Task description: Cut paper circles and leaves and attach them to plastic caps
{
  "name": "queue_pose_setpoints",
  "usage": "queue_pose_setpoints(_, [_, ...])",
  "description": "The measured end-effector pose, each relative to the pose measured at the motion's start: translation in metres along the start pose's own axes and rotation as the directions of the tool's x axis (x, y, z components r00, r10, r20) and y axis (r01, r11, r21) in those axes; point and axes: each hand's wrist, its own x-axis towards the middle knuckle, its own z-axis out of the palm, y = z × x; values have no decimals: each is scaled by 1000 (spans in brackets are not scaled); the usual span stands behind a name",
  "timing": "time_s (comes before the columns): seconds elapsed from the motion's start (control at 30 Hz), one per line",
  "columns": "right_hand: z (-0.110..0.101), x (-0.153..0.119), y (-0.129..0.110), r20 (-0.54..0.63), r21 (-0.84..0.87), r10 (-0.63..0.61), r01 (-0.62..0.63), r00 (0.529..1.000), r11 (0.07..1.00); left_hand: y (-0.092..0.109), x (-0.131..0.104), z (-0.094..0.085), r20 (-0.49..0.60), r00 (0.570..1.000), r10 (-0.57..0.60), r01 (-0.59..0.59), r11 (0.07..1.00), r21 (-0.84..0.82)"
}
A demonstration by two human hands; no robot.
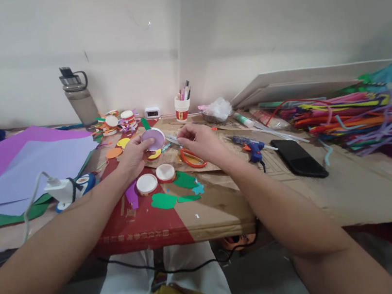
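Note:
My left hand (135, 153) grips a round disc (155, 137) with a purple face and white rim between thumb and fingers. A green strip (145, 123) stands up behind the disc's top. To the right, my right hand (195, 139) is closed, fingertips pinched near the grey blades of orange-handled scissors (193, 158); whether it grips them is unclear. Two round white lids (147, 184) lie nearer me, beside green paper pieces (164, 200), a blue flower cutout (198, 188) and a purple strip (132, 195). Yellow and orange circles (114, 153) lie by my left hand.
Purple and lilac sheets (37, 166) and a white plug (63, 190) are at left. A bottle (80, 98), small clock (152, 112) and pen cup (182, 108) stand behind. At right are a glue gun (254, 149), phone (298, 157) and coloured pipe cleaners (353, 116).

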Motion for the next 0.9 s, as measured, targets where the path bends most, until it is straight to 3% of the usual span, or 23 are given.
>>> queue_pose_setpoints(0.1, [-5, -1, -1, 144, -72, 35, -24, 989, 997, -1, 2, 1, -24, 1000, -4, 4, 1000, -7])
queue_pose_setpoints(0.27, [-9, -2, -6, 243, -152, 44, -7, 969, 988, -5, 5, -1, -50, 998, -39, 41, 999, 28])
queue_pose_setpoints(0.33, [-13, -3, -8, 335, -141, 42, 6, 941, 990, -6, 6, -3, -81, 995, -59, 63, 996, 58])
queue_pose_setpoints(0.4, [-18, -3, -11, 489, -129, 43, 24, 871, 991, -7, 7, -4, -118, 991, -65, 75, 994, 77])
queue_pose_setpoints(0.5, [-24, -7, -20, 718, -141, 15, 124, 696, 982, -7, 8, -4, -148, 987, -68, 81, 993, 85])
queue_pose_setpoints(0.57, [-24, -11, -28, 813, -174, 21, 209, 582, 962, -8, 8, -4, -139, 987, -79, 94, 990, 101])
queue_pose_setpoints(0.63, [-20, -17, -37, 850, -216, 51, 259, 524, 942, -9, 7, -4, -123, 988, -95, 111, 985, 131])
queue_pose_setpoints(0.73, [-11, -28, -46, 850, -265, 78, 295, 521, 918, -10, 6, -4, -103, 990, -98, 115, 978, 176])
queue_pose_setpoints(0.9, [5, -37, -42, 789, -304, 66, 295, 611, 906, -8, 4, -4, -78, 993, -84, 99, 969, 225])
